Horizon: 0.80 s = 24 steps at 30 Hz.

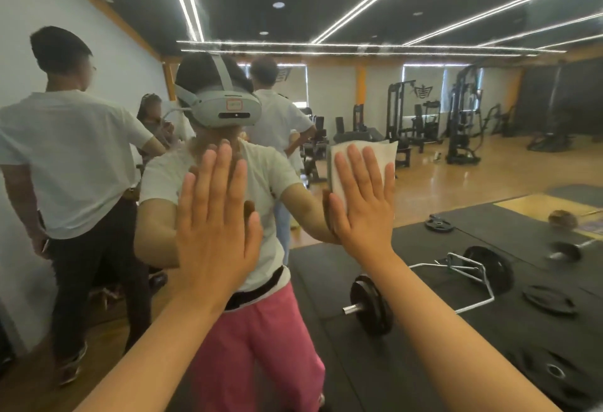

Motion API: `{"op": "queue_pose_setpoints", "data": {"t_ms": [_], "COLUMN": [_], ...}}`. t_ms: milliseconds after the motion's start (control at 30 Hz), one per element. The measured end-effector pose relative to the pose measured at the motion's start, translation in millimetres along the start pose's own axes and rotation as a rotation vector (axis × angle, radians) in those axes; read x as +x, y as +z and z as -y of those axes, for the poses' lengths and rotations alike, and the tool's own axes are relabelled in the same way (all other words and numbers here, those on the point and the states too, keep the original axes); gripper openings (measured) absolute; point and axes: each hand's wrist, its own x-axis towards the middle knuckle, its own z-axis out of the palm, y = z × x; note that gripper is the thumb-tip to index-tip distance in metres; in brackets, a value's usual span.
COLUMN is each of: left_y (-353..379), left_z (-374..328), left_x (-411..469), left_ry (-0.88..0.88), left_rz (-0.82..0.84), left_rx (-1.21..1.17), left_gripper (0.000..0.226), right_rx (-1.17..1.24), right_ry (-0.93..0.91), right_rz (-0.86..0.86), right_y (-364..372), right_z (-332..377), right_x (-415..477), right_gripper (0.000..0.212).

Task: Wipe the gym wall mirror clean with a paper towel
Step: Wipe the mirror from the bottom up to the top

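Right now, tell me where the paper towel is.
Head view, right of centre: the paper towel is pressed flat on the mirror under the right hand, with the left hand to its left.

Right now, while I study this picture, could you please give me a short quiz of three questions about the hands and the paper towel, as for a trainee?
1. True or false: the left hand presses the paper towel on the mirror.
2. How do the fingers of the right hand lie?
A) curled in a fist
B) straight, flat on the paper towel
C) pinching one corner
3. Fill in: the bare left hand rests flat on the ____.

Key
1. False: the right hand presses it.
2. B
3. mirror
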Motion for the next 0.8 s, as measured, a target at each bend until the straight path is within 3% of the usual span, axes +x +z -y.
{"op": "queue_pose_setpoints", "data": {"t_ms": [100,433,800], "left_y": [17,39,42], "left_z": [-21,-38,-38], "left_x": [-5,-13,-15], "left_ry": [0.052,-0.02,-0.024], "left_rz": [0.027,0.052,0.054], "left_rx": [-0.011,0.083,0.144], "left_gripper": [0.067,0.069,0.068], "right_rx": [0.009,0.045,0.036], "right_ry": [0.058,0.137,0.198], "right_rz": [-0.002,0.065,0.005], "right_y": [-7,-35,-36], "right_z": [-40,-174,-212], "right_x": [-1,4,8], "right_gripper": [0.053,0.056,0.054]}}
